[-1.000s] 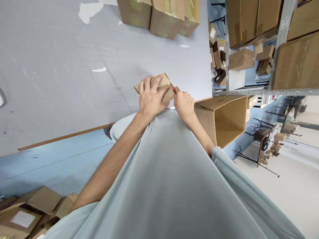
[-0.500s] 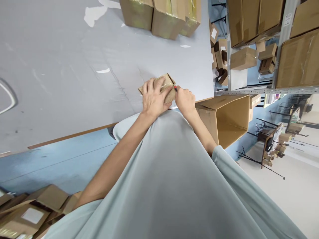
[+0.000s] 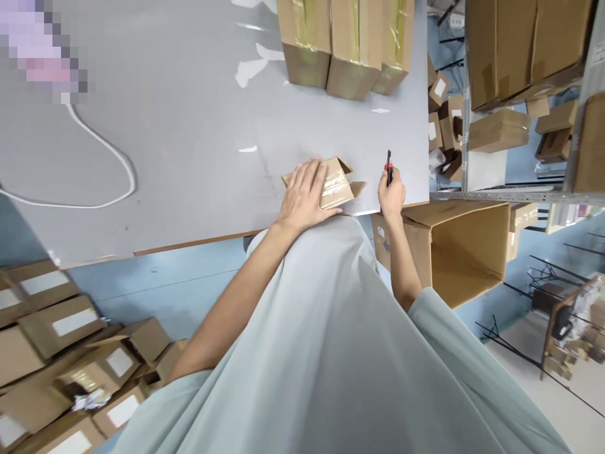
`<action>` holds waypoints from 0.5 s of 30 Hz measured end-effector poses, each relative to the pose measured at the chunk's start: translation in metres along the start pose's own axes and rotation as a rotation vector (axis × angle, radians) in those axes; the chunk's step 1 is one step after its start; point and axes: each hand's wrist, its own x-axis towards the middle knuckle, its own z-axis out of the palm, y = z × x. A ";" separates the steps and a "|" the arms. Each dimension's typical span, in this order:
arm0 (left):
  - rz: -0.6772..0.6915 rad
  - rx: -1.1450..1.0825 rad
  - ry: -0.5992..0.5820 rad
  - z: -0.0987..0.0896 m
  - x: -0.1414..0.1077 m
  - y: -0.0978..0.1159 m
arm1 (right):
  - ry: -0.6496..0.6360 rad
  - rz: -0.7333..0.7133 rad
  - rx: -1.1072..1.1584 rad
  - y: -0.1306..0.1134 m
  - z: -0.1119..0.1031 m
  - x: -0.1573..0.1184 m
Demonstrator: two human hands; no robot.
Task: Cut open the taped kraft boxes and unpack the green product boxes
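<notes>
A small cardboard box [image 3: 336,184] with shiny tape lies near the table's front edge, flaps standing out at its right end. Over its left part rests my left hand [image 3: 302,195], fingers across the top and thumb along the near side, holding it against the table. My right hand [image 3: 391,197] is closed around a utility knife [image 3: 389,165] with a black and red body. The knife's dark tip points away from me, clear of the box and to its right. What is inside the box cannot be seen.
Three taped cartons [image 3: 354,69] stand on the grey table [image 3: 189,126] at the back. A white cable [image 3: 120,157] curves across its left side. A large open carton [image 3: 467,252] sits beyond the front edge at right, near shelving [image 3: 501,192]. Several boxes [image 3: 66,321] are piled lower left.
My right hand has drawn the knife away from the box to the right. The box's right end now has flaps sticking out. My left hand stays on the box; the view has shifted.
</notes>
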 end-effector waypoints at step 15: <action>-0.407 0.081 0.047 -0.055 -0.105 -0.067 | -0.661 0.125 0.911 -0.050 0.090 0.023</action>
